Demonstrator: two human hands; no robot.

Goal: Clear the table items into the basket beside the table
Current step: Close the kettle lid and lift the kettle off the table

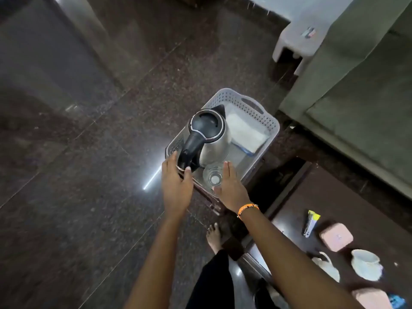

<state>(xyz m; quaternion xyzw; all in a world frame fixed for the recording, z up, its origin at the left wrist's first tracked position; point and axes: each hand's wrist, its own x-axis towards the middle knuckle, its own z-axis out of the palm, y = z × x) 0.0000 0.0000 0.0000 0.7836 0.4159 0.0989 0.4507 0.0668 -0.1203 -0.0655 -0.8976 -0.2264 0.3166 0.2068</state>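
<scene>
While both arms reach forward over the dark polished floor (89,130), the grey perforated basket (265,118) sits on a low dark stand beside the table (296,210), with a slotted handle cut in its far wall. Inside it stands a kettle (211,139): steel body, black lid with a thin bright rim, pointed spout aimed away, black handle curving down toward the near left corner. Upright, as far as the top-down view shows. Left hand (176,186) is at the handle's lower end; thumb rests on the handle base, other fingers lie close together along its outer side, loosely curled, not a firm wrap. A clear glass (213,176) stands upright at the basket's near edge, just beside the kettle's base, a white spot visible at its bottom. Right hand (230,186) is beside the glass on its right, fingers straight and pressed together, thumb near the glass's near rim; contact with the glass cannot be told. An orange band (248,208) circles the right wrist. A white folded cloth (246,133) in a clear wrapper lies in the basket's right half, behind the kettle. On the table, well apart from the basket: a pink box (336,236), a white cup (365,264), and a small tool with a yellow tag (311,223).
</scene>
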